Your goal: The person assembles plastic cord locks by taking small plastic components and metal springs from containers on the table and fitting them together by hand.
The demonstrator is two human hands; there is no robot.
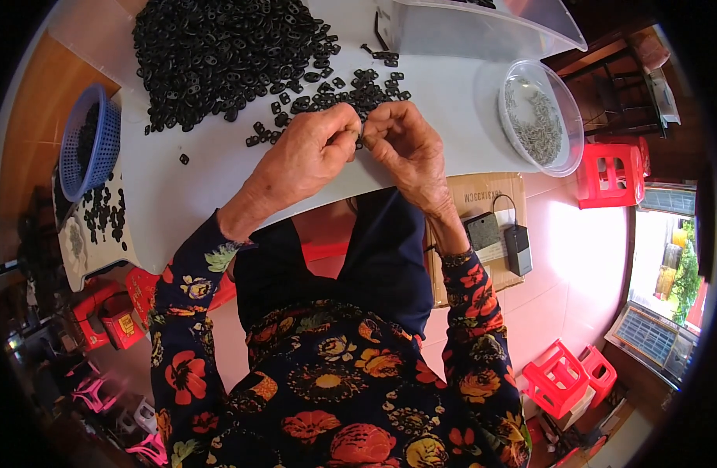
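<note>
While both hands meet at the near edge of the white table [218,179], the left hand [312,152] and the right hand [405,144] are pressed fingertip to fingertip over a small black part [361,140]. Fingers of each hand are curled in tight, thumb against forefinger, pinching that part between them; only a sliver of it shows in the gap, so its shape cannot be told.

Just beyond the knuckles lies a loose scatter of small black pieces [358,90], touching or nearly touching the fingertips. Farther back and to the left sits a large heap of black pieces [218,54] (the same kind, as far as can be seen), covering much of the far tabletop. A few strays lie apart from it on the bare surface.

Right of the hands, well apart from them, stands a round clear tub [542,117] holding thin grey metal bits. Behind it, at the far edge, is a large clear plastic bin [483,27]. A bent dark metal tool [380,35] lies beside that bin.

On the left edge of the table rests a blue mesh basket [93,140] with black pieces inside. More black pieces lie on a pale tray below it.

Under the table's right side sits a cardboard box [483,199] with two small dark devices on top. Red plastic stools [608,175] stand on the floor to the right.
</note>
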